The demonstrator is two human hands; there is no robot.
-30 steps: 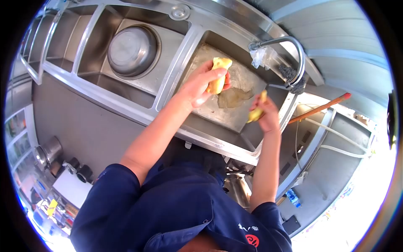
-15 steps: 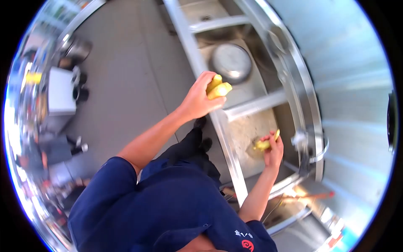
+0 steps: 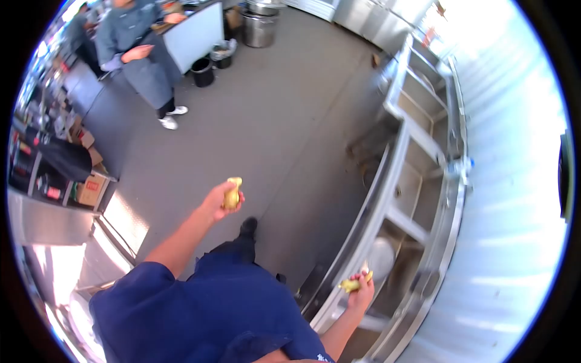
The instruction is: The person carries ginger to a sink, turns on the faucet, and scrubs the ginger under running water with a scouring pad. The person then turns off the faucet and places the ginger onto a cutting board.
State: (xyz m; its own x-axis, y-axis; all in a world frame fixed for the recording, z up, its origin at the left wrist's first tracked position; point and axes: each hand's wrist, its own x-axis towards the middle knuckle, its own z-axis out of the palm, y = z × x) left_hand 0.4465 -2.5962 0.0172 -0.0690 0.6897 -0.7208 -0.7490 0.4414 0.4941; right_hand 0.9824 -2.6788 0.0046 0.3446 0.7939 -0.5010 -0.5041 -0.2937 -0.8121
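My left hand (image 3: 219, 202) is out over the grey floor, its fingers wrapped round a pale yellow piece of food (image 3: 232, 195). Nearer the lower right, my right hand (image 3: 361, 294) grips a smaller, knobbly yellow piece (image 3: 356, 282) above the front edge of the sink (image 3: 339, 296). What kind of food the pieces are, I cannot tell. Just beyond my right hand, a round metal bowl (image 3: 380, 259) lies in a sink basin. The two hands are well apart.
The steel sink row runs along the right wall (image 3: 502, 181). A person in a grey apron (image 3: 142, 75) stands at the upper left by a white-sided counter (image 3: 196, 37). Black bins (image 3: 203, 74) and a large steel pot (image 3: 260, 30) stand there. Shelves with a cardboard box (image 3: 91, 189) line the left.
My body and view have turned left, away from the basin, towards the open floor. Both hands still hold the yellow pieces; my left hand has left the sink area.
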